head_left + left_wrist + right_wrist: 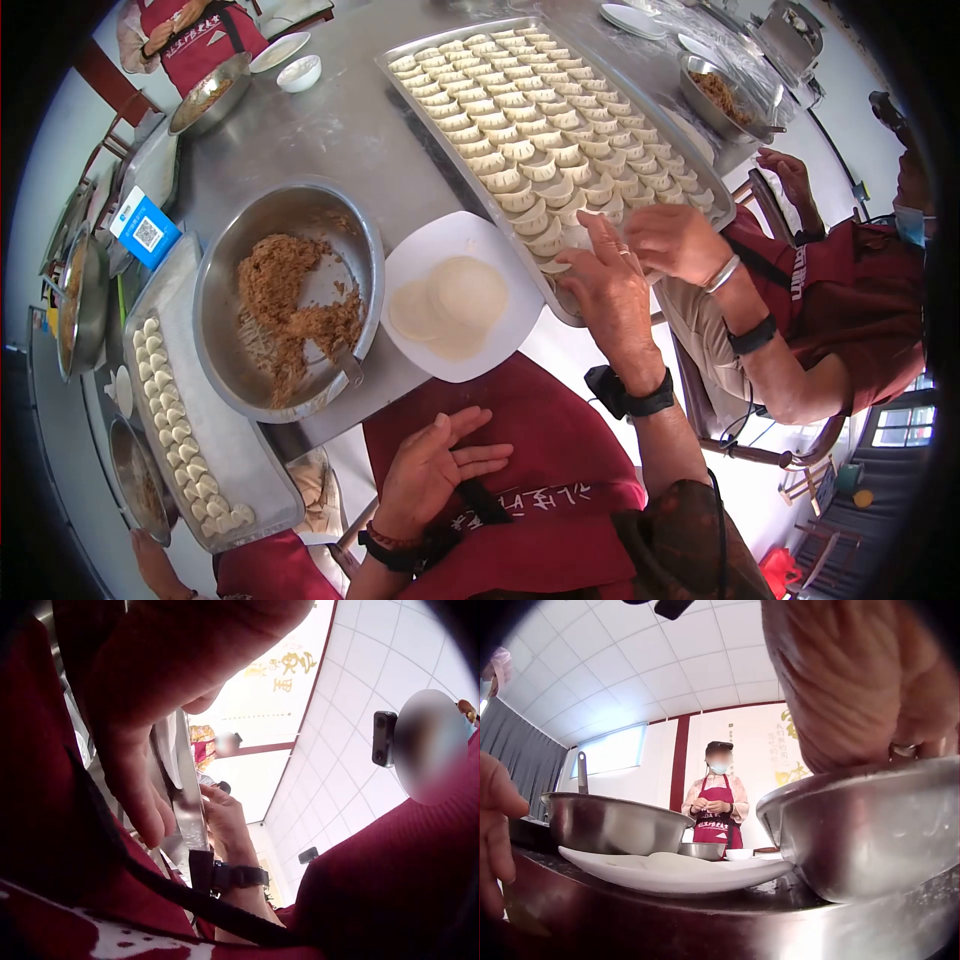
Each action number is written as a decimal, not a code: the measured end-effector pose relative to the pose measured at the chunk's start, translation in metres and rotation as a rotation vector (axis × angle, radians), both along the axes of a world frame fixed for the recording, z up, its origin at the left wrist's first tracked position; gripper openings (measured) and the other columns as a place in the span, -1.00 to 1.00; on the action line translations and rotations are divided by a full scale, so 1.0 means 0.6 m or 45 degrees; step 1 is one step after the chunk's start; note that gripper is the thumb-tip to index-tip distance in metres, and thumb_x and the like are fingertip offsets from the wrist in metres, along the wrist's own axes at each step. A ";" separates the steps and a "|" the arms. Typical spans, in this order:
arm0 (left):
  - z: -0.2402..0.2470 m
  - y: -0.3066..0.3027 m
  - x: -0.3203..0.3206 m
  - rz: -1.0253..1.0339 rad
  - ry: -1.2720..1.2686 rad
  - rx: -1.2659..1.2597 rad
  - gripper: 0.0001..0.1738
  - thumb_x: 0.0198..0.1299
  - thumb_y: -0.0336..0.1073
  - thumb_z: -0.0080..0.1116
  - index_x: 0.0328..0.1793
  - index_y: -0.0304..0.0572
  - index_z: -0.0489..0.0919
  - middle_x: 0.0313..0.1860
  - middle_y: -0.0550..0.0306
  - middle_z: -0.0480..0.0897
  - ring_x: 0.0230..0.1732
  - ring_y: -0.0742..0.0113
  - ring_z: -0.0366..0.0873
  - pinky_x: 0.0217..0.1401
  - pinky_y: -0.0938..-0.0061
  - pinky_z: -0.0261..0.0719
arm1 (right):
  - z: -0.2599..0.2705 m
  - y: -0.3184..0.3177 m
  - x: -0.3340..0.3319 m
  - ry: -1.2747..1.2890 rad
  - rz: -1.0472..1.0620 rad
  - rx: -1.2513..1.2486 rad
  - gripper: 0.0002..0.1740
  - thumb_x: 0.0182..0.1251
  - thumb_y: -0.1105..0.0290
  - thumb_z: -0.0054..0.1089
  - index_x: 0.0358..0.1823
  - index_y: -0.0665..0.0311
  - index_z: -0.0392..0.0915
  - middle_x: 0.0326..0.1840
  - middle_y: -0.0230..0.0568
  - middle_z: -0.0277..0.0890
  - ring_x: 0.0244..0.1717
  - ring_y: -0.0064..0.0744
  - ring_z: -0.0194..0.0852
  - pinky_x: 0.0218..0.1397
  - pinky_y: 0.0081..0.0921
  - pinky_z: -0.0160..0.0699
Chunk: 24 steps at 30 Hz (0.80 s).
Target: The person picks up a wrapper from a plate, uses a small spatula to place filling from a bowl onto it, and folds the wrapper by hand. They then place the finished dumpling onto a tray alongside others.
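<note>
My left hand (435, 475) is held over the red apron (560, 480), its fingers loosely extended around nothing. At the near corner of the large metal tray (545, 290), my right hand (615, 295) reaches in, fingers stretched over the last rows of pleated dumplings (520, 150). In the right wrist view its fingertips are hidden behind the tray's metal wall (870, 832). Left of that corner, a white square plate (515, 315) carries several round wrappers (465, 300). Beside the plate stands a steel bowl (290, 200) of brown filling (285, 275), with a utensil handle (350, 368) at its rim.
Another person's hand (680, 245) is right beside my right hand over the tray. A second tray (275, 500) of dumplings lies left, near a blue QR-code sign (145, 228). Further bowls of filling (715, 95) and a small white bowl (299, 73) stand farther off.
</note>
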State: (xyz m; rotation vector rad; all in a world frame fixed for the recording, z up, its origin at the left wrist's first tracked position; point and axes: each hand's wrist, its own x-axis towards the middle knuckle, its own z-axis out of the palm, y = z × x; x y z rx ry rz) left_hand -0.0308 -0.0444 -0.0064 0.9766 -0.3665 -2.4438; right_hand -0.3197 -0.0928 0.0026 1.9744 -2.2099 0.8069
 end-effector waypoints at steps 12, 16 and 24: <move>0.003 0.006 0.000 0.021 -0.023 -0.004 -0.42 0.57 -0.05 -0.15 0.40 -0.49 0.36 0.39 -0.24 0.44 0.24 -0.39 0.55 0.32 -0.12 0.54 | -0.019 -0.016 -0.006 -0.066 0.026 -0.010 -0.92 0.17 0.40 0.36 -0.31 0.20 0.71 0.34 -0.20 0.49 0.48 -0.03 0.31 0.36 -0.09 0.40; 0.000 0.006 0.001 0.025 -0.013 -0.006 -0.42 0.57 -0.05 -0.15 0.40 -0.48 0.36 0.40 -0.24 0.44 0.24 -0.38 0.56 0.33 -0.12 0.53 | -0.024 -0.018 -0.005 -0.114 0.011 -0.036 -0.91 0.18 0.39 0.37 -0.31 0.20 0.71 0.30 -0.20 0.54 0.45 -0.05 0.36 0.37 -0.16 0.42; -0.004 0.007 0.004 0.028 -0.003 0.007 -0.42 0.57 -0.05 -0.15 0.41 -0.48 0.35 0.40 -0.24 0.43 0.24 -0.36 0.56 0.33 -0.12 0.53 | -0.028 -0.018 -0.002 -0.189 0.022 -0.059 -0.90 0.19 0.39 0.36 -0.27 0.19 0.71 0.28 -0.17 0.57 0.40 -0.05 0.42 0.34 -0.16 0.46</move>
